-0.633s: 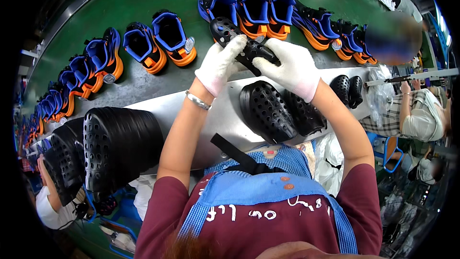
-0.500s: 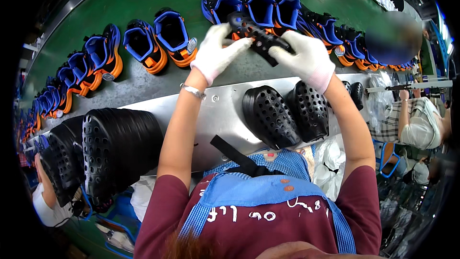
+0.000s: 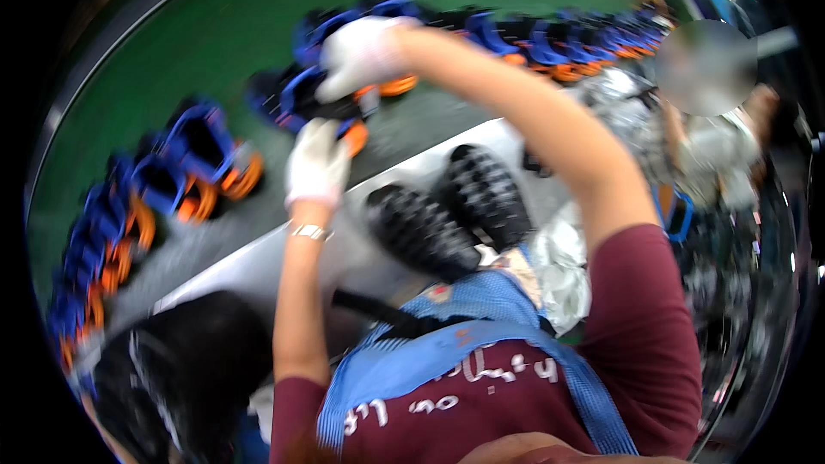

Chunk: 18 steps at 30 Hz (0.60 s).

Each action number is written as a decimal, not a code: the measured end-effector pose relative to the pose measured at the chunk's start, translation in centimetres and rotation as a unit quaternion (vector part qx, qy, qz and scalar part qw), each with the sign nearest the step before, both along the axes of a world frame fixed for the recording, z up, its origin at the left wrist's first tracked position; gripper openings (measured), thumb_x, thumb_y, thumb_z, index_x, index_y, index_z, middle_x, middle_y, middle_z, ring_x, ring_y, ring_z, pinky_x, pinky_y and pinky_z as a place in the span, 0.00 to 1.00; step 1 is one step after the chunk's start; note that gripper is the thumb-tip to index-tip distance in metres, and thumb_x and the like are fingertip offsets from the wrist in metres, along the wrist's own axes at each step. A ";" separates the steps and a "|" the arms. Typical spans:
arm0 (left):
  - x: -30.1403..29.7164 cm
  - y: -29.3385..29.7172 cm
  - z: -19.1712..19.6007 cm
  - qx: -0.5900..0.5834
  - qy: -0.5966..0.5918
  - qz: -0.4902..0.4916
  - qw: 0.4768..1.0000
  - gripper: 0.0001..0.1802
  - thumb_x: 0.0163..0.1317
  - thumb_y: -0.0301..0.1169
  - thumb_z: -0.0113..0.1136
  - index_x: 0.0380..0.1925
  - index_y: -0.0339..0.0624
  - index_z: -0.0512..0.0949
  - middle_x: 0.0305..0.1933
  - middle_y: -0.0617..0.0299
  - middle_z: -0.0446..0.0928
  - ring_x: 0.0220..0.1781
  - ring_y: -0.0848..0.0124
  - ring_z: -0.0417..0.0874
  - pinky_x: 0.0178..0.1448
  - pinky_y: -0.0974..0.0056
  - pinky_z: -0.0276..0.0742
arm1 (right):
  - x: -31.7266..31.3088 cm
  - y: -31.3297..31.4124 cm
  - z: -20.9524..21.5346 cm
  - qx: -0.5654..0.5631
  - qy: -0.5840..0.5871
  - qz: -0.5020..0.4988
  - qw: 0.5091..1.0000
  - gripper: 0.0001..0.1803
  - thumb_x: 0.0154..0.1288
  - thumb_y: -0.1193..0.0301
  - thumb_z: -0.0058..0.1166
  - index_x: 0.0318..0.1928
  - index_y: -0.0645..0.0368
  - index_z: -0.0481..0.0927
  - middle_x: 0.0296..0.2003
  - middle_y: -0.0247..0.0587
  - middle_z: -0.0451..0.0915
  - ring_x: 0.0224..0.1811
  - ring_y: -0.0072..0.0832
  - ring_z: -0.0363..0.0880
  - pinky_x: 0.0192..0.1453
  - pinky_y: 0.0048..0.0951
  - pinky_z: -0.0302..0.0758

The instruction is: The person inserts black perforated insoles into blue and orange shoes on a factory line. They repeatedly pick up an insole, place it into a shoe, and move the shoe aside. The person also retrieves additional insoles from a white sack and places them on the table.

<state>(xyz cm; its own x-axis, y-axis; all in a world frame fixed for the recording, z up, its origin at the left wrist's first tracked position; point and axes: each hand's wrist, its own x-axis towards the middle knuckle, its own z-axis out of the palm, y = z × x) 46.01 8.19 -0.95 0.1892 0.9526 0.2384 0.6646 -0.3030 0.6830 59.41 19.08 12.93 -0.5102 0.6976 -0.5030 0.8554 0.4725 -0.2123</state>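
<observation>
Lying nearer than the blue-and-orange sneaker, two perforated black shoe inserts rested on the metal surface. The left hand had fingers reaching its heel; blur hid their grip. Between the hands, the sneaker looked light, soft-collared, best held by the heel; its opening's contents were indistinct. Beyond, the right hand arched fingers downward, hold unclear.

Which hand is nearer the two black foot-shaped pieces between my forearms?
Left. Your white-gloved left hand is up-left of the pieces; the right hand is farther off, at the blue-orange shoes.
</observation>
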 end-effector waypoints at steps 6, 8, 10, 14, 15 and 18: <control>1.9 0.0 -0.4 -0.039 0.017 0.030 0.999 0.14 0.60 0.32 0.58 0.43 0.37 0.79 0.46 0.47 0.79 0.47 0.46 0.80 0.52 0.51 0.75 | -3.5 -1.8 -6.4 0.106 0.018 -0.067 0.992 0.14 0.53 0.70 0.59 0.42 0.57 0.86 0.40 0.49 0.85 0.45 0.40 0.85 0.48 0.36 0.81; 1.0 1.1 -0.5 -0.118 0.081 0.021 0.989 0.17 0.59 0.37 0.59 0.45 0.40 0.80 0.47 0.47 0.80 0.48 0.46 0.80 0.52 0.51 0.76 | -4.8 -1.5 -7.8 0.100 0.057 -0.072 0.991 0.14 0.53 0.74 0.61 0.43 0.57 0.86 0.42 0.48 0.85 0.46 0.41 0.85 0.49 0.35 0.80; -0.1 2.5 -1.0 -0.199 0.135 0.015 0.971 0.20 0.59 0.42 0.61 0.46 0.42 0.80 0.48 0.46 0.80 0.49 0.47 0.80 0.52 0.51 0.76 | -6.3 -1.4 -7.3 0.049 0.069 -0.109 0.990 0.13 0.53 0.74 0.62 0.41 0.58 0.86 0.45 0.46 0.85 0.47 0.42 0.84 0.49 0.35 0.80; 0.2 3.6 -1.0 -0.319 0.142 -0.039 0.936 0.22 0.58 0.49 0.62 0.43 0.43 0.82 0.45 0.47 0.82 0.47 0.49 0.82 0.51 0.51 0.77 | -6.5 -0.5 -9.1 0.027 0.069 -0.108 0.991 0.12 0.53 0.74 0.61 0.40 0.60 0.85 0.44 0.50 0.84 0.46 0.44 0.84 0.48 0.36 0.80; 0.6 3.6 -0.7 -0.315 0.158 -0.025 0.936 0.23 0.57 0.50 0.62 0.42 0.43 0.82 0.43 0.48 0.82 0.46 0.49 0.82 0.49 0.51 0.78 | -6.3 -0.3 -9.3 0.031 0.082 -0.107 0.990 0.12 0.53 0.74 0.61 0.40 0.60 0.85 0.44 0.51 0.84 0.45 0.45 0.84 0.48 0.36 0.80; 1.3 4.4 -0.7 -0.327 0.196 -0.009 0.924 0.24 0.56 0.52 0.63 0.40 0.44 0.83 0.42 0.49 0.83 0.44 0.49 0.83 0.48 0.52 0.79 | -6.2 0.5 -10.5 0.055 0.092 -0.091 0.990 0.12 0.54 0.74 0.60 0.40 0.60 0.85 0.42 0.52 0.84 0.45 0.45 0.84 0.48 0.37 0.81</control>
<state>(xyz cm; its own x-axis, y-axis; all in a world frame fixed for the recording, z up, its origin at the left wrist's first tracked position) 47.31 12.63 -1.62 0.1570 0.8644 -0.4777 0.8989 0.0753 0.4317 53.16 19.61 2.43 -0.4473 0.8317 -0.3290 0.8800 0.3435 -0.3281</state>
